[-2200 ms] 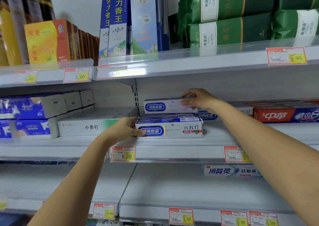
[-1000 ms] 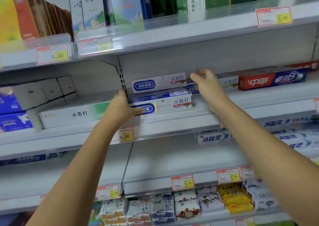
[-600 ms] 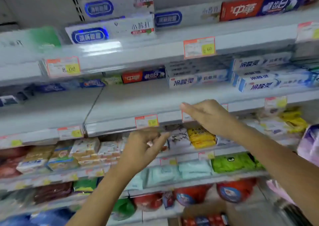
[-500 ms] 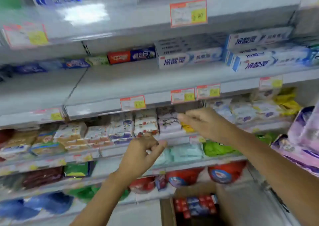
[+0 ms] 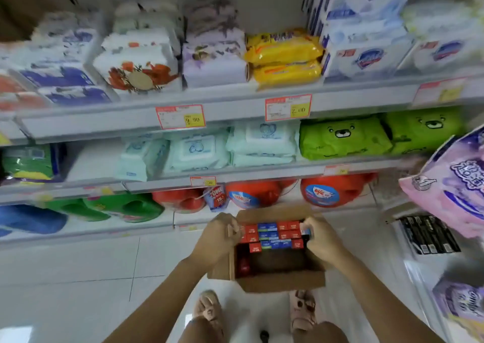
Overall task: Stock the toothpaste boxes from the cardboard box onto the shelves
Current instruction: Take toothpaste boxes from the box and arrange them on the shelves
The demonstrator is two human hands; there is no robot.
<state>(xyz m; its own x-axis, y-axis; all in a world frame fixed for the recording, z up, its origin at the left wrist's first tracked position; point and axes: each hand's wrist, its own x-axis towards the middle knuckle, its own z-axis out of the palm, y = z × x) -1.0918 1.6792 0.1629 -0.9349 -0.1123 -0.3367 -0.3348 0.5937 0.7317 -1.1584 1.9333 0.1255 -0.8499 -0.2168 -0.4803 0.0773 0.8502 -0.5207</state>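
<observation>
Your hands have come down from the upper shelf, where the white toothpaste cartons were set a moment ago, to the cardboard box [image 5: 280, 281] on the floor [image 5: 78, 277]. Your left hand [image 5: 220, 235] and right hand [image 5: 323, 240] now bracket the stack of red and blue toothpaste boxes [image 5: 275, 235], and the fingers [image 5: 233, 227] are curled onto its two ends, grasping it between them. That reads as the start of the next load. The part of the carton nearer you than your fingers already looks emptied. Beyond your fingers stand red detergent jugs [image 5: 332, 190], with wet wipe packs [image 5: 199, 151] higher up on the grey shelves [image 5: 235, 108]. White tiles spread to the left.
</observation>
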